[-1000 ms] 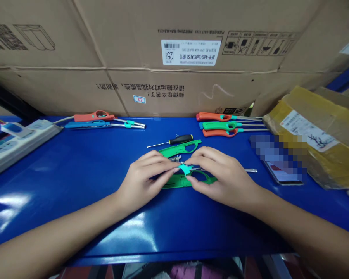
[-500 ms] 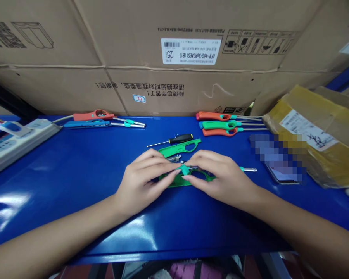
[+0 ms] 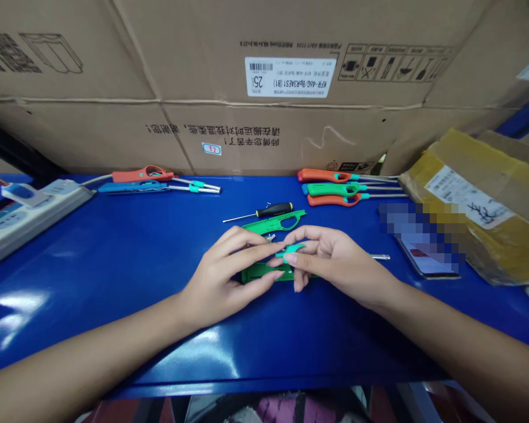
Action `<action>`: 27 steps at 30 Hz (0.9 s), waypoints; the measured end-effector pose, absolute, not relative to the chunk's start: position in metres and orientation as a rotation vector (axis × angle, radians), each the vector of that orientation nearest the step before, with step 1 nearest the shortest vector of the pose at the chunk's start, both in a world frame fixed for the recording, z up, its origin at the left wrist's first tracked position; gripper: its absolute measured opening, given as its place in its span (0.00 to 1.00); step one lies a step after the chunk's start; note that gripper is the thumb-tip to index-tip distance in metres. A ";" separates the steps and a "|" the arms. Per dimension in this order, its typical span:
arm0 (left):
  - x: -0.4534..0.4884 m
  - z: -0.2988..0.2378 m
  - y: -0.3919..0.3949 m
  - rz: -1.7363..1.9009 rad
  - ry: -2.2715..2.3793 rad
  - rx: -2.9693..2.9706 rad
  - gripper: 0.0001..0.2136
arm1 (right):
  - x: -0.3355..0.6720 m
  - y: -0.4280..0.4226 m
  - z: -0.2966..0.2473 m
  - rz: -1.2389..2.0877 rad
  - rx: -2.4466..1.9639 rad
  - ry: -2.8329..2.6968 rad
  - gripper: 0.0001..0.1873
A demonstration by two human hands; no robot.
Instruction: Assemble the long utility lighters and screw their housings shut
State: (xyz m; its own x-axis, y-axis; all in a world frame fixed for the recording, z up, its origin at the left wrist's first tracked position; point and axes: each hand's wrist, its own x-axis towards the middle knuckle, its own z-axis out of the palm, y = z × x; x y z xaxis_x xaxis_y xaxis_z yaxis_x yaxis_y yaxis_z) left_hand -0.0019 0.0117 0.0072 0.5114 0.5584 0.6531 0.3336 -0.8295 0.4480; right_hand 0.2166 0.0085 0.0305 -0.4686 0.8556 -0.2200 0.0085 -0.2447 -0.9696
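Currently, the right hand (image 3: 337, 255) has its grip clamped on the teal piece (image 3: 295, 249), long axis roughly nine-to-three; the left hand (image 3: 227, 264), fingers parted, is at nine o'clock, the green half-shell (image 3: 259, 271) toward six.

"What do I have on the table (image 3: 114, 252), centrally?"
"Screwdriver (image 3: 278, 209) behind the far shell (image 3: 264, 225), near shell (image 3: 261, 271) in front. I see the piece (image 3: 295, 249) in the right hand (image 3: 335, 257)."
"And around them?"
"Lighters (image 3: 134, 187) behind on the left, more on the right, strip (image 3: 35, 216) far left, phone (image 3: 432, 264) right, parcel (image 3: 462, 167) right of it, carton (image 3: 203, 70) across the back."
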 end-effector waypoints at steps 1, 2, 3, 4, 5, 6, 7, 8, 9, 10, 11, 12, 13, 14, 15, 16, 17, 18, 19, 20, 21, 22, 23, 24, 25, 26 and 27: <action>-0.002 0.007 0.012 1.231 0.754 2.482 0.18 | 0.217 0.009 0.031 1.764 -1.103 -1.398 0.18; -0.001 0.008 0.012 1.246 0.754 2.468 0.16 | 0.218 0.009 0.030 1.758 -1.116 -1.405 0.18; -0.001 0.008 0.012 1.262 0.757 2.454 0.15 | 0.218 0.009 0.030 1.756 -1.119 -1.412 0.18; 0.000 0.008 0.012 1.284 0.763 2.435 0.14 | 0.218 0.008 0.028 1.750 -1.118 -1.425 0.18; 0.000 0.008 0.012 1.302 0.780 2.410 0.12 | 0.217 0.007 0.027 1.727 -1.117 -1.455 0.17; 0.000 0.009 0.012 1.312 0.809 2.374 0.10 | 0.217 0.006 0.025 1.657 -1.119 -1.504 0.16; 0.001 0.009 0.012 1.309 0.851 2.318 0.09 | 0.218 0.004 0.024 1.518 -1.116 -1.584 0.13; 0.002 0.008 0.011 1.295 0.889 2.226 0.08 | 0.219 0.003 0.023 1.305 -1.089 -1.701 0.10; 0.002 0.008 0.011 1.266 0.907 2.100 0.08 | 0.220 0.001 0.023 1.034 -1.029 -1.855 0.07; 0.003 0.007 0.012 1.219 0.898 1.950 0.09 | 0.223 0.001 0.023 0.717 -0.943 -1.992 0.06; 0.004 0.006 0.012 1.152 0.863 1.792 0.10 | 0.226 0.000 0.024 0.419 -0.809 -2.163 0.09; 0.005 0.005 0.012 1.077 0.806 1.640 0.11 | 0.229 0.000 0.024 0.210 -0.705 -2.272 0.11; 0.006 0.004 0.012 0.998 0.742 1.509 0.11 | 0.233 0.001 0.025 0.048 -0.627 -2.338 0.13; 0.006 0.003 0.012 0.927 0.684 1.409 0.11 | 0.236 0.002 0.026 -0.051 -0.596 -2.363 0.14; 0.007 0.003 0.011 0.873 0.647 1.337 0.11 | 0.239 0.003 0.027 -0.106 -0.594 -2.370 0.14; 0.007 0.003 0.011 0.839 0.628 1.286 0.10 | 0.241 0.004 0.027 -0.133 -0.601 -2.370 0.14; 0.007 0.003 0.010 0.825 0.624 1.252 0.10 | 0.242 0.006 0.027 -0.148 -0.600 -2.383 0.14; 0.007 0.004 0.010 0.822 0.632 1.237 0.10 | 0.242 0.006 0.027 -0.159 -0.583 -2.400 0.14; 0.007 0.005 0.009 0.817 0.651 1.239 0.11 | 0.242 0.007 0.026 -0.163 -0.558 -2.419 0.13; 0.007 0.006 0.009 0.809 0.672 1.255 0.10 | 0.241 0.007 0.026 -0.164 -0.535 -2.436 0.13; 0.006 0.007 0.009 0.801 0.689 1.276 0.10 | 0.240 0.007 0.026 -0.163 -0.513 -2.451 0.13; 0.006 0.008 0.009 0.797 0.706 1.296 0.10 | 0.238 0.007 0.026 -0.147 -0.504 -2.464 0.12; 0.005 0.009 0.010 0.799 0.726 1.308 0.10 | 0.237 0.007 0.027 -0.107 -0.515 -2.469 0.12; 0.005 0.010 0.010 0.803 0.750 1.314 0.10 | 0.235 0.006 0.027 -0.041 -0.550 -2.462 0.13; 0.005 0.010 0.011 0.814 0.780 1.313 0.10 | 0.234 0.006 0.026 0.047 -0.605 -2.442 0.15; 0.005 0.010 0.011 0.827 0.814 1.314 0.10 | 0.232 0.005 0.026 0.141 -0.670 -2.402 0.18; 0.005 0.011 0.011 0.838 0.853 1.320 0.10 | 0.231 0.005 0.025 0.232 -0.738 -2.348 0.18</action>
State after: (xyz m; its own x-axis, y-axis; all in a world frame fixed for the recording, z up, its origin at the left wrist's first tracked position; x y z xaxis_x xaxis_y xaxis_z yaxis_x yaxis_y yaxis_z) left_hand 0.0051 0.0113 0.0105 0.4550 0.8892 -0.0466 -0.0311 0.0682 0.9972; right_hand 0.2312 0.0052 0.0254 -0.6250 0.5642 0.5396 0.4476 0.8252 -0.3445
